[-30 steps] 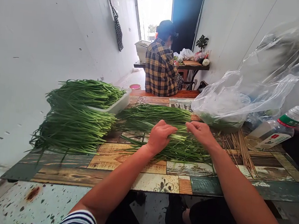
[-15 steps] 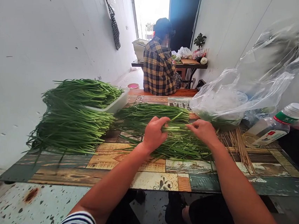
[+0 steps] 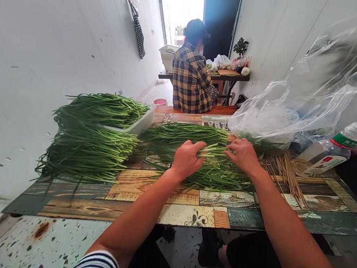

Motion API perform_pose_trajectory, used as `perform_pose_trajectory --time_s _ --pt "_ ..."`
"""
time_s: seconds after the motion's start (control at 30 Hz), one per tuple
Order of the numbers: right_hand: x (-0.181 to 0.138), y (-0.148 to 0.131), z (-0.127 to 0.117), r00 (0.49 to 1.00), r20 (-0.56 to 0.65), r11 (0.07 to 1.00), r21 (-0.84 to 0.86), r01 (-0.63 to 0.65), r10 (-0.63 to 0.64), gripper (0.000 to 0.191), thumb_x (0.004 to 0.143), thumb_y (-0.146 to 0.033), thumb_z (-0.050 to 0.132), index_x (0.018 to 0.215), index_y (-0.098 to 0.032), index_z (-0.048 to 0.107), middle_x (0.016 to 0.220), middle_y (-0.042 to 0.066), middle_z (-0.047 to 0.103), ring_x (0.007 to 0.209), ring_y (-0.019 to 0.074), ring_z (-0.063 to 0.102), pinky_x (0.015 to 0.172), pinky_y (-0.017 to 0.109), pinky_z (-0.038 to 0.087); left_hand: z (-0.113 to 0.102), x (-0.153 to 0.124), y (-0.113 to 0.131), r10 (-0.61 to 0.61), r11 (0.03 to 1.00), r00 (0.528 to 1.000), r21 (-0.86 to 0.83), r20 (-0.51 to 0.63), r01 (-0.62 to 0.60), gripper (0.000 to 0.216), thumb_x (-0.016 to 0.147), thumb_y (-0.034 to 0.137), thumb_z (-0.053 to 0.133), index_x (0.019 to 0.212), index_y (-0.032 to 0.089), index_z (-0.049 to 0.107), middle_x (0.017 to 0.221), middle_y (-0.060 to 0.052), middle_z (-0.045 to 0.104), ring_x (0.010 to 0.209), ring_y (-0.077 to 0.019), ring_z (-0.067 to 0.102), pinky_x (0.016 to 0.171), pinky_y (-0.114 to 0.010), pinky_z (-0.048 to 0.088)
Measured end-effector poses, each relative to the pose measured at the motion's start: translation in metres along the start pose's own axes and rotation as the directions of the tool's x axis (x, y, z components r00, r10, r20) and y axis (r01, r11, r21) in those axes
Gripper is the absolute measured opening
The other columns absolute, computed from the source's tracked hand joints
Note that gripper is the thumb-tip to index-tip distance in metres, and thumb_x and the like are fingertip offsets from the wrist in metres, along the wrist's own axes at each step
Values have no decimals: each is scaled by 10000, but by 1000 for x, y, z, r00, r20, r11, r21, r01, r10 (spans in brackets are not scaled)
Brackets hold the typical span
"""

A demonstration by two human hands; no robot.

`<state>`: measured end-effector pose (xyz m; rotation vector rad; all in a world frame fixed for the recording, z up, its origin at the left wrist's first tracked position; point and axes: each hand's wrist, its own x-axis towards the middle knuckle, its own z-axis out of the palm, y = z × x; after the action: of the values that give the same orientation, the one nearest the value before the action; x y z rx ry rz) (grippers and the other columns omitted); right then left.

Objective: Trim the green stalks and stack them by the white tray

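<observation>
A small bunch of green chive stalks is lifted a little above a loose heap of chives on the patterned table. My left hand is closed round the bunch's left part. My right hand pinches its right end, fingers curled on the stalks. A second row of chives lies just behind my hands.
A big stack of chives lies at the left, with more in a white tray. Bamboo skewers, a clear plastic bag and a plastic bottle sit at the right. A person in a plaid shirt sits beyond, back turned.
Both hands have raised a few stalks off the heap and drawn them together into a tighter bunch; the right hand has shifted slightly back and up.
</observation>
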<state>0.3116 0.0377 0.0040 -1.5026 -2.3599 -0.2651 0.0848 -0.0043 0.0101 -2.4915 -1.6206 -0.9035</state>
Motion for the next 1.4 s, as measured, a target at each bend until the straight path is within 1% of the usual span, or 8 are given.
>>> perform_pose_trajectory --time_s 0.1,0.2,0.4,0.7,0.93,1.07,1.27,1.4 --pt "0 1 7 996 83 1000 -7 31 -30 124 794 -241 634 754 -174 730 880 118 654 928 266 512 753 356 370 3 0 -2 37 999 997 2 62 -38 379 870 234 512 1245 257 563 780 -19 654 758 -186 533 671 -268 392" --pt "1 6 8 999 21 968 250 20 -26 203 837 -286 586 759 -163 727 840 98 663 865 224 542 745 328 388 8 1 -4 65 998 998 -14 26 -64 226 886 211 486 1049 234 641 808 -24 675 803 -192 550 719 -277 414" --pt "-1 1 -13 991 121 634 763 -125 49 373 798 -504 583 803 -156 716 721 18 654 641 141 519 591 267 370 15 2 -10 -51 978 988 -207 -143 20 188 898 239 516 1047 195 623 998 -56 691 897 -179 620 805 -272 463" --pt "-5 -12 -34 981 182 478 868 -131 -61 366 754 -513 636 758 -152 694 713 18 608 639 123 462 584 262 351 11 4 -7 90 929 990 -349 -109 -123 195 861 327 602 955 214 730 1074 -80 613 910 -159 593 798 -266 461" --pt "-2 -32 -21 973 222 314 921 -229 58 388 629 -515 729 786 -160 714 748 29 667 689 153 544 656 291 427 10 4 -1 -96 926 994 -371 -49 71 167 852 334 616 883 212 726 733 -10 684 747 -155 557 691 -260 430" --pt "-2 -43 -4 982 161 350 919 -184 95 367 671 -492 694 831 -162 726 764 34 687 693 164 571 654 298 447 7 4 2 -101 928 995 -361 3 96 149 852 308 613 888 205 714 775 -9 693 762 -153 547 685 -250 414" --pt "1 -23 15 969 73 542 818 -192 234 265 712 -419 637 699 -159 688 651 6 632 613 140 526 565 260 400 0 7 3 -128 939 988 -311 81 147 189 866 307 571 781 204 705 754 -14 680 773 -160 550 713 -255 414" --pt "-1 0 9 967 188 660 706 -255 173 314 725 -430 605 553 -167 598 502 -31 497 496 101 415 481 242 302 1 9 -3 -163 930 978 -312 126 195 238 865 314 561 698 205 692 731 3 686 760 -157 566 714 -251 400"
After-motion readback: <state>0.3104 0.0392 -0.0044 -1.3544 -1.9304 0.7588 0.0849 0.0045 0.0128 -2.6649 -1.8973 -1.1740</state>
